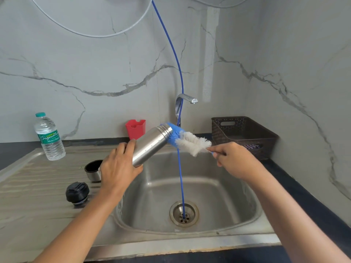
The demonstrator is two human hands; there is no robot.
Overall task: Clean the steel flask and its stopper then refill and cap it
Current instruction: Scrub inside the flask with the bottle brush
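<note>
My left hand (118,168) grips the base of the steel flask (152,144), which is tilted over the sink with its open mouth up and to the right. My right hand (230,158) pinches the handle of a blue and white bottle brush (187,140). The brush's blue bristles sit at the flask's mouth; the white bristles are outside. The black stopper (77,193) stands on the drainboard to the left. Behind it the flask's steel cup lid (92,170) sits open side up, partly hidden by my left hand.
A steel sink (218,186) lies below the hands, with a thin blue hose (180,179) running down into its drain. A tap (185,100) is at the back. A water bottle (49,137), a red holder (135,128) and a dark basket (245,134) stand around.
</note>
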